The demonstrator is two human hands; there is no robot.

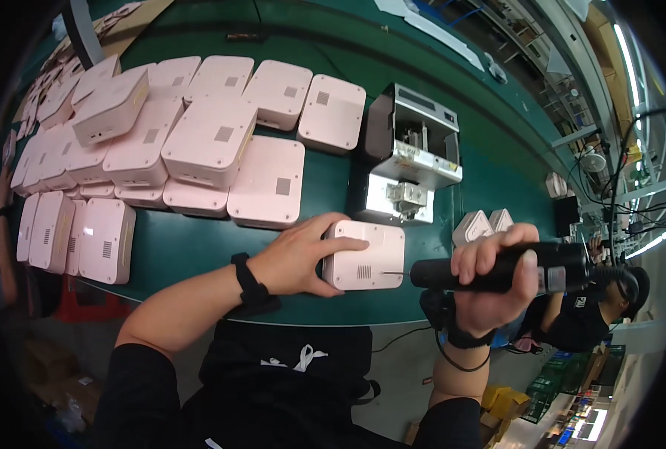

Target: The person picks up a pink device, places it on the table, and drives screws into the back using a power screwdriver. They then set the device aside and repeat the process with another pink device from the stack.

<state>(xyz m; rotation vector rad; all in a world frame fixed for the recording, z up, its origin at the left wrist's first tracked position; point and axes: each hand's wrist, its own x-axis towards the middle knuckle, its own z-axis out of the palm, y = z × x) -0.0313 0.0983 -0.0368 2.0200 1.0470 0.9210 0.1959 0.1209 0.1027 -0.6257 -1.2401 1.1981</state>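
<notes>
A pale pink plastic box (374,251), rounded at its corners and slotted with a small vent, lies flat on the green table near its front edge. My left hand (307,254) grips its left side, thumb and fingers spread around that end. In my right hand (497,273) is a black corded electric screwdriver (437,275), held level with fingers wrapped around its body. Its thin bit points left and reaches over the box's lower right corner. Whether the tip touches a screw there, I cannot make out.
Many similar pink boxes (265,179) are stacked on the left. A grey metal machine, apparently a screw feeder (415,150), stands beyond the held box. Smaller white pieces (471,227) lie to the right. A co-worker (583,314) is at far right; another person's arm (4,194) shows at far left.
</notes>
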